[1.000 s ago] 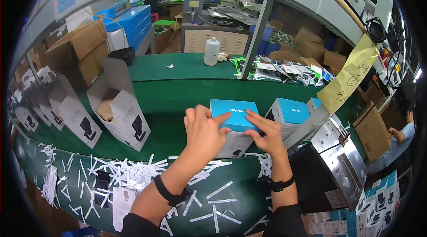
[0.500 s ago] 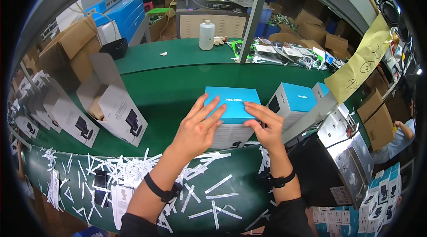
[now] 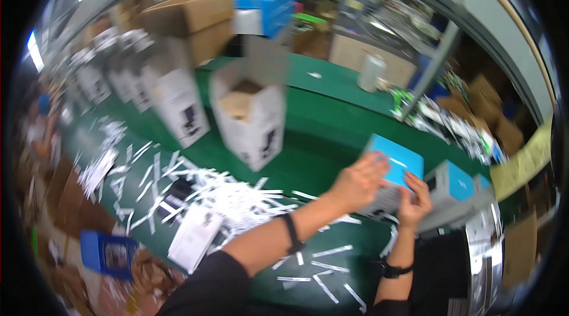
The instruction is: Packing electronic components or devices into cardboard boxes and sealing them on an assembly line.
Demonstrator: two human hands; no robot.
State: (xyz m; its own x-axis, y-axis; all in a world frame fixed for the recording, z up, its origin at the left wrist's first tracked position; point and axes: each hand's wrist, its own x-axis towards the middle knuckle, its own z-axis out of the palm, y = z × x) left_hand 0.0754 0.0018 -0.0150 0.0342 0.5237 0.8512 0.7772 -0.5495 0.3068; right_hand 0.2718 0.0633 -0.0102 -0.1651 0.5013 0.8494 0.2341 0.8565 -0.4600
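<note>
A white carton with a blue top [image 3: 405,159] stands on the green workbench, between my two hands. My left hand [image 3: 360,182] lies against the left side and upper edge of the carton, its fingers bent and blurred. My right hand [image 3: 414,202] grips the carton's near right edge, with thumb and fingers at the blue top. Just right of it stands a second blue-topped carton [image 3: 453,184], with part of another behind. To the left, a white carton with its flap raised [image 3: 248,129] holds a brown cardboard insert.
Loose white paper strips [image 3: 237,197] cover the bench's near side, with white leaflets [image 3: 195,238] among them. More open white cartons [image 3: 178,102] line the left. A white bottle [image 3: 371,73] stands at the back. A metal post [image 3: 431,70] rises at the right.
My view has swung left, so the bench and cartons appear shifted right and tilted. Both hands stay at the same carton; the left fingers have moved from its top toward its left edge.
</note>
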